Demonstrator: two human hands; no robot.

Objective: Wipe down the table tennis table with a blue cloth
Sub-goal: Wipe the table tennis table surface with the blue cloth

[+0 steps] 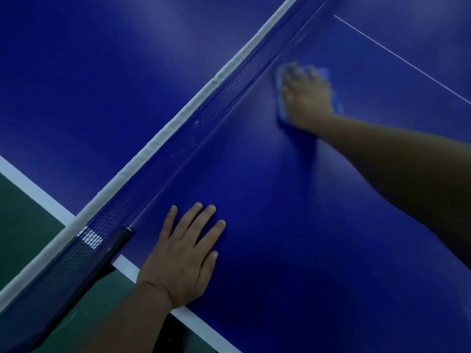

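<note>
Just beside the net, the right hand presses flat, fingers spread, on the blue cloth against the table. The left hand rests flat, holding nothing, near the net post. Wiping looks midway; how much remains is unclear.

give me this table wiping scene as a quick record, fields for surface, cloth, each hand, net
surface: glossy blue table tennis table with white edge line
cloth: light blue wiping cloth, flat on the table close to the net, mostly covered by the right hand
right hand: pressing on the cloth, fingers spread, blurred
left hand: flat on the bare table near the side edge, fingers straight, holding nothing
net: dark blue mesh net with white top band, running diagonally, clamped at the table side
</note>
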